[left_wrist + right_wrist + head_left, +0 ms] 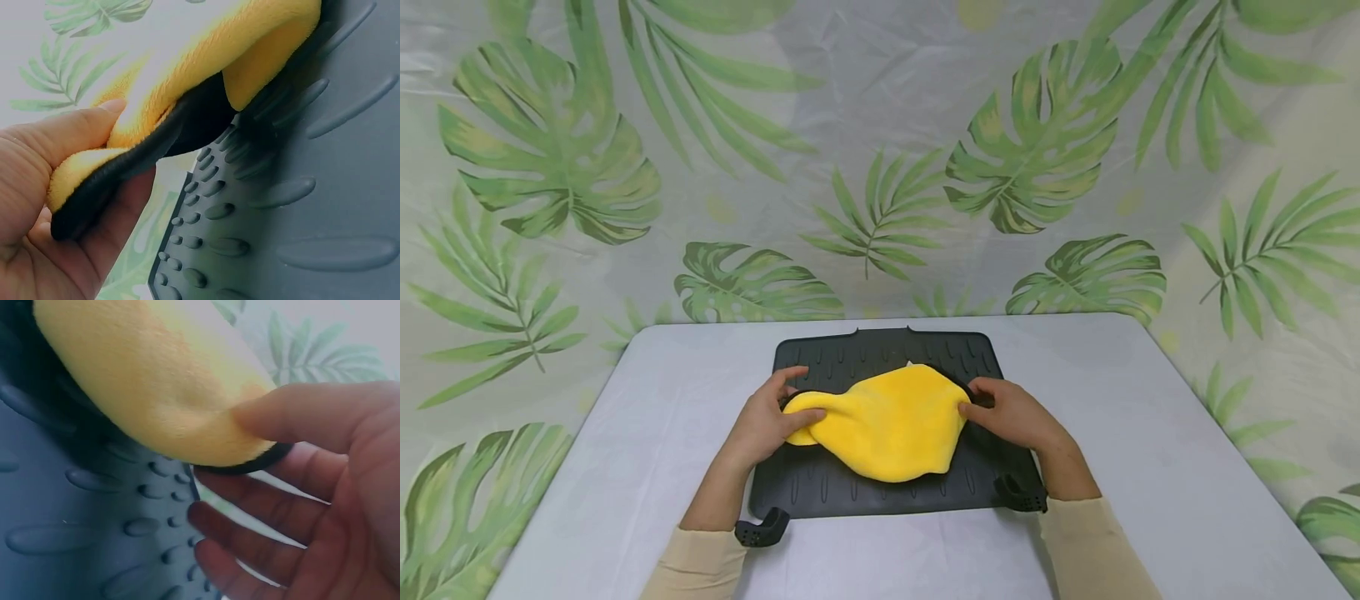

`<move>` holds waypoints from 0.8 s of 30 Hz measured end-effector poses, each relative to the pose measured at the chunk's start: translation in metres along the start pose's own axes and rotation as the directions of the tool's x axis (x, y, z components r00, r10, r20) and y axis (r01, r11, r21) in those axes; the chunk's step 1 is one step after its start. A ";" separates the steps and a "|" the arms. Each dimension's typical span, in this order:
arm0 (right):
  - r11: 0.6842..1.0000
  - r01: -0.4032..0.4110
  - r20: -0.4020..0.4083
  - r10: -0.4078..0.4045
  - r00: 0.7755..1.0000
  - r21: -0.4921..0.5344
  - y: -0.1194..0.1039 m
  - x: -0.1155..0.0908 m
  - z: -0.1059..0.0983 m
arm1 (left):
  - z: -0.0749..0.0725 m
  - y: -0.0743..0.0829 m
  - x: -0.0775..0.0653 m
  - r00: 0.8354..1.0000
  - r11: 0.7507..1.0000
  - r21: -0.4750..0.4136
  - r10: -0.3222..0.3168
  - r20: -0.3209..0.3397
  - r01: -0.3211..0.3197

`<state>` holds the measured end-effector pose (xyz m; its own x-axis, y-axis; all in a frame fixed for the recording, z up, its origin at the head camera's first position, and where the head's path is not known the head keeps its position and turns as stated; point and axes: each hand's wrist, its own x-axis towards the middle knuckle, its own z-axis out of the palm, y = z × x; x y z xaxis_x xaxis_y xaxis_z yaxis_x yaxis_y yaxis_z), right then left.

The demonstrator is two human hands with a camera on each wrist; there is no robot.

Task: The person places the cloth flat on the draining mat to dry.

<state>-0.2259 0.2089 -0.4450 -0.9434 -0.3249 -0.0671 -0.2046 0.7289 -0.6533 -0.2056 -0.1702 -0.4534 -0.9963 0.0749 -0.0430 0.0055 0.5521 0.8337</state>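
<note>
A plush cloth, yellow on one face and black on the other, hangs between both hands above a black ribbed mat. My left hand pinches its left end, thumb on the yellow side; the left wrist view shows the cloth folded there, its dark face turned out below. At the opposite end my right hand pinches the edge between thumb and forefinger. In the right wrist view the other fingers of that hand are spread loosely beneath the cloth.
The mat lies on a white table, with raised ridges across its surface and a low rim. Behind the table hangs a leaf-patterned sheet. A black strap piece sits at the left wrist and another wrist piece at the right.
</note>
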 end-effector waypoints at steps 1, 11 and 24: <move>1.000 0.013 -0.015 -0.013 1.000 0.013 0.000 0.000 0.001 | 0.000 0.000 0.000 1.000 1.000 0.000 -0.003 0.001 0.003; 0.987 0.104 -0.049 -0.098 0.994 0.120 -0.001 0.005 0.010 | -0.003 -0.001 0.000 1.000 1.000 0.014 -0.017 0.026 0.016; 0.995 0.060 -0.131 -0.048 0.990 0.084 -0.001 0.006 0.011 | -0.009 -0.003 -0.003 0.989 0.998 0.027 -0.053 0.136 0.049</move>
<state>-0.2288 0.1998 -0.4529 -0.9584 -0.2780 0.0641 -0.2379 0.6547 -0.7175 -0.2031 -0.1797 -0.4504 -0.9743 0.1578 -0.1610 -0.0414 0.5770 0.8157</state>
